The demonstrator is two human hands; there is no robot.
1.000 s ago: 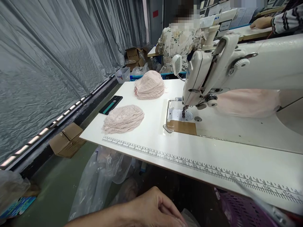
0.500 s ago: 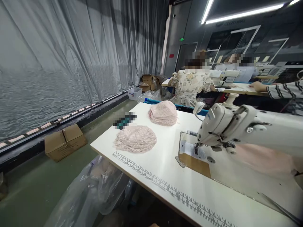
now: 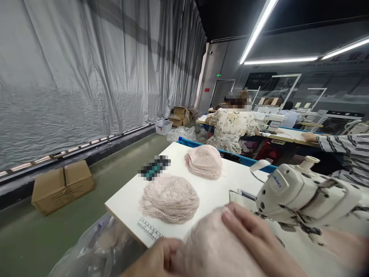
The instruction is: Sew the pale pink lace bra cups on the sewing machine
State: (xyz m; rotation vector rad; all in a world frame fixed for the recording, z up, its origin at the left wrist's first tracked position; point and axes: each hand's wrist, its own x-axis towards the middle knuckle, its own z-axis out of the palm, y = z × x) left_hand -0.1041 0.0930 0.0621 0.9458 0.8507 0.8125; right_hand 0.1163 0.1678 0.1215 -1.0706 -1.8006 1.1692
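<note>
A pale pink piece of fabric [image 3: 213,246], blurred by motion, is stretched between my two hands above the front of the white sewing table [image 3: 129,204]. My left hand [image 3: 161,256] pinches its left edge. On its upper right edge my right hand [image 3: 253,238] grips with the thumb on top. Just beyond lies a stack of pink lace pieces [image 3: 170,200] with eyelet edges. Behind that sits a second stack of smooth pink pieces [image 3: 204,161]. To the right of my hands stands the white sewing machine [image 3: 305,196]; its needle area is hidden.
A printed ruler scale [image 3: 150,229] runs along the table's front edge. Cardboard box [image 3: 63,186] and clear plastic bag [image 3: 86,254] lie on the left floor. Ahead, a person in a floral top [image 3: 230,127] sits at another machine; a striped sleeve [image 3: 343,144] shows at right.
Both my hands have come into view from below, holding the pink fabric. The view has tilted upward, so the table and sewing machine sit lower in the picture.
</note>
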